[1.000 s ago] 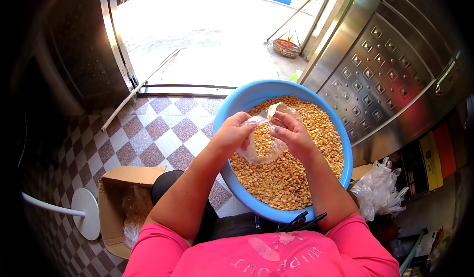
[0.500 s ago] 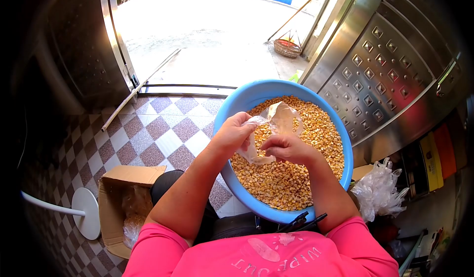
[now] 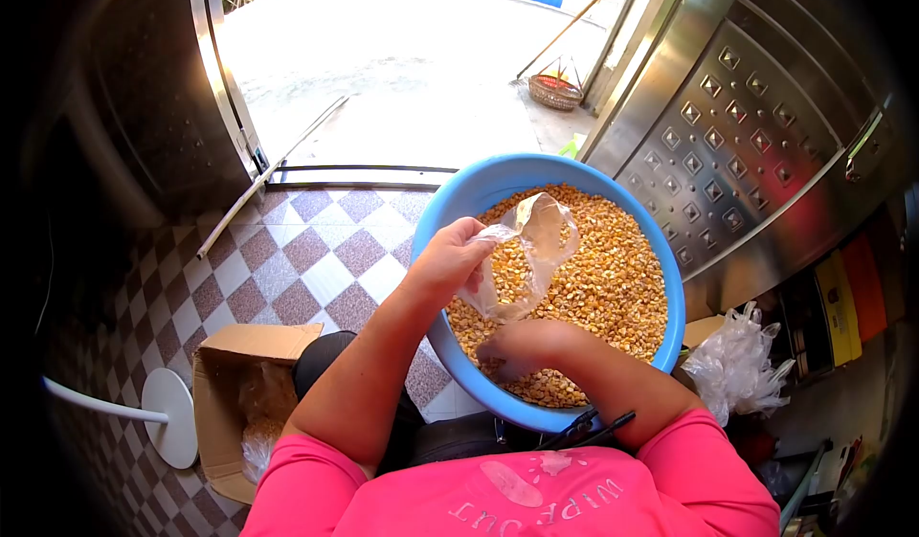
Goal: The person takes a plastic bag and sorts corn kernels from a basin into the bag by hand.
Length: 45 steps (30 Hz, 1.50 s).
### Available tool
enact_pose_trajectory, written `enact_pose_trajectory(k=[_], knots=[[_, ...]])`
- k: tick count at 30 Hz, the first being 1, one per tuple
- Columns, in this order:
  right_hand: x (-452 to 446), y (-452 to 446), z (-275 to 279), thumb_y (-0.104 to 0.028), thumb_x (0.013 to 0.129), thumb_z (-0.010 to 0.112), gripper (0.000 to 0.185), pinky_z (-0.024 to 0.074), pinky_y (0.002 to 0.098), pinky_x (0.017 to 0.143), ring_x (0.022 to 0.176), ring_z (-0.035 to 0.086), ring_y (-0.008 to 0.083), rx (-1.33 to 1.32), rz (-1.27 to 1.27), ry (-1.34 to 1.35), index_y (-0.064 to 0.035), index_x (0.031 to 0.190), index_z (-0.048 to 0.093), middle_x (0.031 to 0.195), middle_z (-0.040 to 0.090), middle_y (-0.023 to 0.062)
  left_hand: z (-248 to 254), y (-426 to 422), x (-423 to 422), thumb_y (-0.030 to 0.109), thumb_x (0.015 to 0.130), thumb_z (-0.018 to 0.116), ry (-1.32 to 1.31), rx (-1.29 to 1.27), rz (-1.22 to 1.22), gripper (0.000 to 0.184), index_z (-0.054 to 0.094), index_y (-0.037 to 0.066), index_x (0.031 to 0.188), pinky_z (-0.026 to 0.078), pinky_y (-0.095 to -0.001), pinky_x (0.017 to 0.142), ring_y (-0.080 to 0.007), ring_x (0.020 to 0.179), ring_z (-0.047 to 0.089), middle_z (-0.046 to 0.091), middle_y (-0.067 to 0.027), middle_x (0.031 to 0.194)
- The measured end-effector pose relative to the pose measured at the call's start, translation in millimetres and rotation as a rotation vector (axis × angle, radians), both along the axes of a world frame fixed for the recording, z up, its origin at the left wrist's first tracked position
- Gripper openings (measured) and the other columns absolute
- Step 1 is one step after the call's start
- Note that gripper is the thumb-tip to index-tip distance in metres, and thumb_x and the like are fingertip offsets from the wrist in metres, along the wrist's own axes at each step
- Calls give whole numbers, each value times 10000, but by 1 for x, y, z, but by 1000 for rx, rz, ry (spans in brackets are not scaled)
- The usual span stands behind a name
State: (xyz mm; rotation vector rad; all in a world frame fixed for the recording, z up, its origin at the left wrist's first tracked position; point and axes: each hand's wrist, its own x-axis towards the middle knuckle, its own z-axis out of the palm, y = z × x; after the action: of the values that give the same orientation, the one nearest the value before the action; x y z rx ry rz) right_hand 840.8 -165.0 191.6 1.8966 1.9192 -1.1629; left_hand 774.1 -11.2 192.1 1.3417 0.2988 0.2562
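Note:
A blue plastic tub [image 3: 471,189] stands before me, holding a deep bed of dried corn kernels [image 3: 617,269]. Over the corn, my left hand [image 3: 452,259] pinches the edge of a clear plastic bag [image 3: 548,231] between thumb and fingers. The bag's mouth hangs open toward the right. Low in the tub, on its near side, my right hand [image 3: 525,347] is down at the kernels, below the bag. Motion smears its fingers and the kernels partly hide them, so I cannot see what they hold.
To the left sits an open cardboard box [image 3: 212,413] with a plastic bag inside, beside a white round stand base [image 3: 170,417]. Crumpled plastic bags [image 3: 737,360] lie to the right. A pole [image 3: 273,175] crosses the doorway sill, near a metal door [image 3: 728,154]. Outside is a wicker basket [image 3: 555,92].
My right hand has left the bag's mouth and dropped down toward me into the corn. My left hand stays on the bag, which now spreads wider open.

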Motion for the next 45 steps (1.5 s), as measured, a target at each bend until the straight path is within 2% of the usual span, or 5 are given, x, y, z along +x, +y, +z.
enact_pose_trajectory(k=[14, 25, 28, 32, 45], knots=[[18, -1, 2, -90, 751, 562, 232, 446, 306, 511, 593, 566, 158, -22, -146, 312, -81, 980, 598, 742, 592, 61, 1, 0, -1, 238, 898, 543, 6, 5, 1, 210, 526, 32, 931, 422, -222, 422, -88, 483, 514, 516, -16, 625], [52, -6, 20, -130, 868, 561, 171, 375, 199, 399, 468, 477, 71, 152, -888, 1126, -68, 1028, 552, 744, 568, 29, 3, -1, -1, 214, 905, 546, 9, -11, 13, 175, 535, 41, 929, 397, -188, 424, -44, 497, 486, 523, 5, 662], [58, -5, 13, -66, 870, 554, 263, 532, 258, 616, 716, 600, 132, 366, -1079, 1330, -35, 1127, 505, 933, 575, 79, 3, -1, -1, 218, 905, 547, 17, -16, 8, 180, 535, 40, 935, 400, -187, 423, -45, 499, 491, 524, 3, 662], [63, -2, 2, -52, 869, 544, 451, 479, 335, 905, 1093, 519, 218, 548, -1054, 1384, -6, 1284, 374, 1205, 456, 131, 4, -2, -1, 218, 905, 550, 21, -25, 8, 180, 531, 41, 933, 402, -185, 421, -43, 492, 489, 524, 4, 658], [63, -6, 14, -114, 864, 555, 431, 482, 295, 837, 1079, 523, 183, 745, -1029, 1025, -13, 1266, 436, 1219, 492, 114, 3, -2, 0, 221, 903, 555, 23, -15, 10, 181, 531, 42, 921, 398, -180, 416, -42, 493, 488, 525, 5, 659]])
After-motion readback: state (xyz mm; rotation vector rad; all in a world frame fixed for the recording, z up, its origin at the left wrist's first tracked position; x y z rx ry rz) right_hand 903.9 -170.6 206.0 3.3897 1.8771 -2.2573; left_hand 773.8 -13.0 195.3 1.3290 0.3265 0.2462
